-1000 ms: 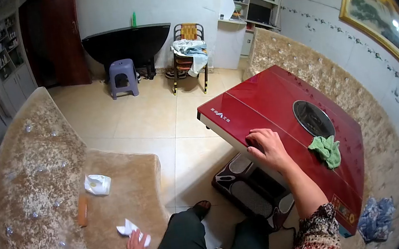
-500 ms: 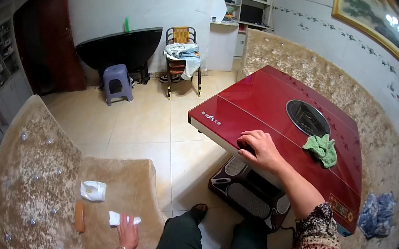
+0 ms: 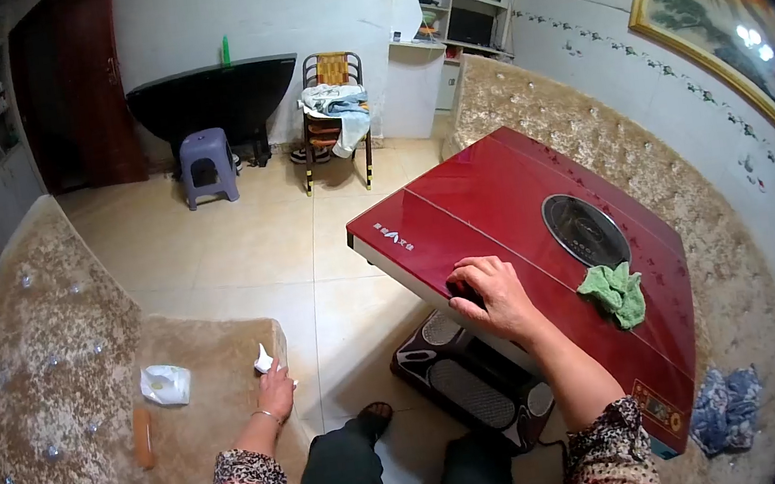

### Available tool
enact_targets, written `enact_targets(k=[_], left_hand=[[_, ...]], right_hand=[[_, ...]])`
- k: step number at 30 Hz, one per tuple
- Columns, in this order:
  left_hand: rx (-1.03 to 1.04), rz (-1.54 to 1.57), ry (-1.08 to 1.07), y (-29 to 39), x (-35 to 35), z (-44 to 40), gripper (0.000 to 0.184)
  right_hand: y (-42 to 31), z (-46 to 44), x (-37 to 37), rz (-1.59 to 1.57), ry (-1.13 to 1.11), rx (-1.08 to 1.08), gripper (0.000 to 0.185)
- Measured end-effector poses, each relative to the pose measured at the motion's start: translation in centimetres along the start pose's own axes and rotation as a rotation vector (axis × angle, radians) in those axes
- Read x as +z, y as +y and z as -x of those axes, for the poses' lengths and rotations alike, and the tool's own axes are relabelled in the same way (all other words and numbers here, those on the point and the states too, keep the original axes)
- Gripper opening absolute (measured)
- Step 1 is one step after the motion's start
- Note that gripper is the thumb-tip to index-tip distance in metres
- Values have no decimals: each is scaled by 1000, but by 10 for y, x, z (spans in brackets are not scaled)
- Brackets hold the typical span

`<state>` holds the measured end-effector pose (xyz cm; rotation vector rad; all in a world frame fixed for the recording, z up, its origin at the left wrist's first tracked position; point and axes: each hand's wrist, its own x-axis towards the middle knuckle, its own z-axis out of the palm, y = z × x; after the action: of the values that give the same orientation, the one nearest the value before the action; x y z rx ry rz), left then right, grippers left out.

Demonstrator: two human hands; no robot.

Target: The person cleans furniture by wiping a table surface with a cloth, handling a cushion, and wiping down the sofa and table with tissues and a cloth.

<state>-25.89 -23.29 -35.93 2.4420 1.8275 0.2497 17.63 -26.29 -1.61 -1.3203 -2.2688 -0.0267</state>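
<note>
Reaching forward over the tan sofa seat [image 3: 218,441], my left arm is extended, its hand [image 3: 276,392] palm down near the seat's edge. A white tissue [image 3: 263,361] pokes out beyond those fingers; I cannot tell whether they pinch or just cover it. My right arm stretches to the red surface [image 3: 469,192], the right hand [image 3: 493,299] resting at its rim, fingers bent and thumb spread apart.
</note>
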Motion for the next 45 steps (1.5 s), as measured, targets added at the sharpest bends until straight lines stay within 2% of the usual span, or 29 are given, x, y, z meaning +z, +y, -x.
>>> enact_targets(k=[2, 4, 5, 8, 11, 14, 17, 20, 24, 28, 30, 32, 34, 35, 36, 38, 40, 42, 43, 45], left_hand=[[35, -16, 29, -4, 7, 12, 20], [168, 0, -111, 1, -6, 35, 24], [178, 31, -127, 7, -11, 51, 19], [208, 189, 18, 22, -13, 106, 22], [129, 357, -5, 35, -24, 166, 35], [26, 333, 21, 49, -46, 221, 39], [-59, 222, 50, 37, -56, 264, 42], [-187, 50, 148, -18, -32, 285, 44], [-650, -227, 225, -73, -53, 299, 41], [-796, -271, 158, -99, -82, 328, 43], [-944, -265, 33, -98, -98, 338, 39], [-923, -274, 81, -109, -86, 348, 32], [-1040, -31, 90, -97, -88, 343, 27], [-1070, -21, 72, -82, -89, 335, 26], [-1070, -19, 71, -65, -90, 327, 26], [-954, 98, -77, -33, -86, 317, 26], [-679, 270, -68, -14, -49, 320, 23], [-492, 315, -13, 42, -73, 304, 18], [-494, 320, -11, 51, -73, 299, 18], [-354, 322, -167, 58, -74, 292, 25]], right_hand=[[1, 0, 1, -10, -3, -7, 34], [7, 0, 4, 26, -20, 18, 35], [11, -2, 6, 24, -36, 9, 35], [22, -2, 14, -1, 126, -155, 31], [8, -3, 9, -39, 102, -101, 30], [5, -1, 11, -77, 29, -21, 31], [18, 0, 14, -54, -5, -56, 32], [25, 2, 15, -29, -6, -55, 34], [34, 4, 19, -72, -27, 7, 34], [44, 2, 21, -108, -49, 2, 34], [53, 1, 24, -129, -64, -1, 34], [57, 1, 26, -174, -60, 1, 34], [60, 0, 27, -173, -67, -11, 34], [59, 0, 26, -158, -65, -6, 34], [57, 1, 26, -141, -62, 0, 34], [57, 1, 26, -128, -67, -3, 34], [54, 2, 25, -116, -72, -5, 34], [50, 2, 24, -101, -66, 3, 34], [48, 2, 23, -98, -68, 0, 34], [46, 3, 21, -51, -71, 5, 35]])
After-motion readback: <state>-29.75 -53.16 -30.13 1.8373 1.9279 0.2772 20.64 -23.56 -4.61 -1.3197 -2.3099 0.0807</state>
